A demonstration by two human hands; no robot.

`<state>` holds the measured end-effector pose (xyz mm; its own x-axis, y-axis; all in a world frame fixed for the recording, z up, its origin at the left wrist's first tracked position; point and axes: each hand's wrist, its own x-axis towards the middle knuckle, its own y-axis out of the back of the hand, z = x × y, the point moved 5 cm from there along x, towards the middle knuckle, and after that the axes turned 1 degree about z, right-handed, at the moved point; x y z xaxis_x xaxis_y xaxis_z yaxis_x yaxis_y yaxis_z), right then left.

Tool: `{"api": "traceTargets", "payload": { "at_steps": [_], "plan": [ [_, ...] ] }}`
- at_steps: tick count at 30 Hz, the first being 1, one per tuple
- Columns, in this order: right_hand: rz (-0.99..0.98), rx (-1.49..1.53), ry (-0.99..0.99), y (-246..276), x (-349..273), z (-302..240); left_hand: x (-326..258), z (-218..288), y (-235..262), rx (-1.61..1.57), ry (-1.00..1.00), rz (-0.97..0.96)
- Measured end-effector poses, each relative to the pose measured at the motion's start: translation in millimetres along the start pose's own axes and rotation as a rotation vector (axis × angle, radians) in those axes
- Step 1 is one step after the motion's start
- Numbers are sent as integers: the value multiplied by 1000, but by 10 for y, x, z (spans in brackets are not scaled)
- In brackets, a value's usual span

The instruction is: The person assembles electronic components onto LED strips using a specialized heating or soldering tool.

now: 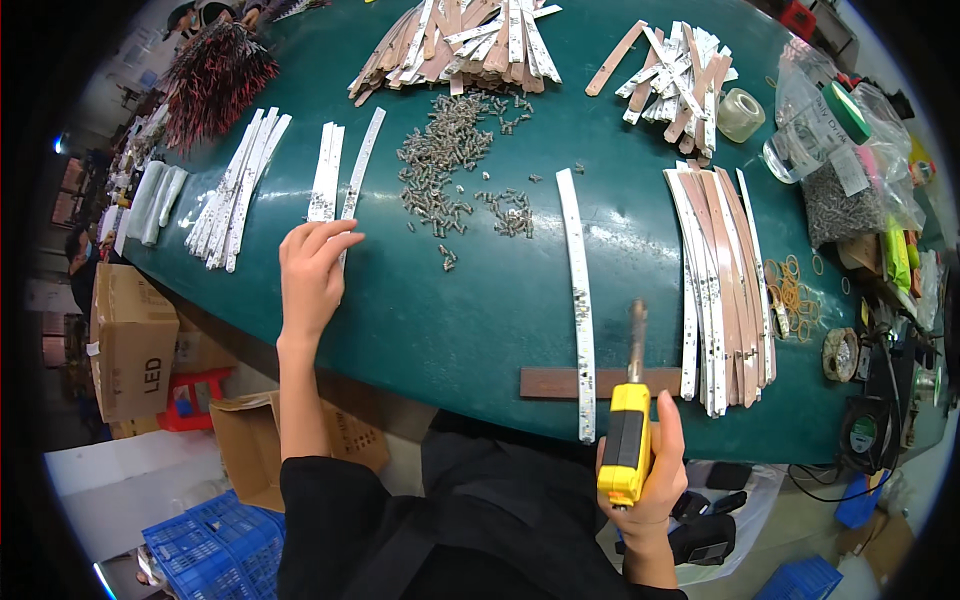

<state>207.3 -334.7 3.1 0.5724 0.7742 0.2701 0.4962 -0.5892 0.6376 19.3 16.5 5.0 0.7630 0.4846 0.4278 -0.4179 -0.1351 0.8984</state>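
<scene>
Rubber bands (pixel 797 299) beside stacked strips (pixel 731 290)

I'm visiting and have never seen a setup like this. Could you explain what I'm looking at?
There is no machine arm here, only a person's two bare hands. The picture comes from a wide camera worn on the head, looking down, so straight edges bend near the rim. The right hand holds a yellow tool with a metal tip. The left hand is at a narrow white strip; I can't tell whether its fingers grip it. On the green table lie a heap of small metal parts, a bundle of white and brown strips, and rubber bands. A lone strip crosses a brown bar.
</scene>
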Motion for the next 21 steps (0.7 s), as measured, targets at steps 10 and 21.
{"api": "traceTargets", "payload": {
  "at_steps": [10, 21],
  "plan": [
    [133, 1450, -384, -45, 356, 224, 749, 664, -445, -337, -130, -5],
    [339, 1832, -410, -513, 282, 335, 1127, 525, -1044, -318, -79, -92]
  ]
}}
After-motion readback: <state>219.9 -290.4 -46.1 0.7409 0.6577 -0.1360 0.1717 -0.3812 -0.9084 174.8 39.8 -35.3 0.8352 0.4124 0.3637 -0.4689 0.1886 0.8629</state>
